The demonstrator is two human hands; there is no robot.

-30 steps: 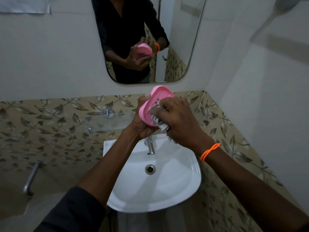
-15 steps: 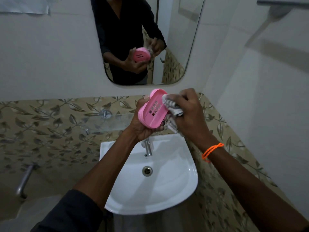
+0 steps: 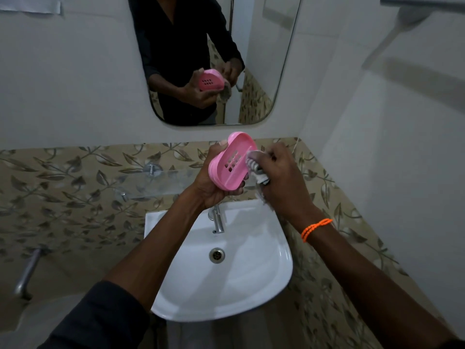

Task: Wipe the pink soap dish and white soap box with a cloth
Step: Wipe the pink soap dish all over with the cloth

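My left hand [image 3: 210, 182] grips the pink soap dish [image 3: 231, 162] from behind and below, holding it tilted above the basin with its slotted inside facing me. My right hand [image 3: 281, 177] clutches a bunched grey-and-white striped cloth [image 3: 254, 165] and presses it against the dish's right rim. Part of the cloth hangs below my fingers. The white soap box is not in view.
A white washbasin [image 3: 264, 285] with a chrome tap [image 3: 217, 220] sits under my hands. A glass shelf [image 3: 151, 182] runs along the leaf-patterned tiles on the left. The mirror [image 3: 259, 71] above reflects me. The corner wall and a rail [image 3: 422, 3] are on the right.
The cloth hand slid off the dish's inside to its right rim, uncovering the slots. The dish turned to face me more, and my view drifted slightly.
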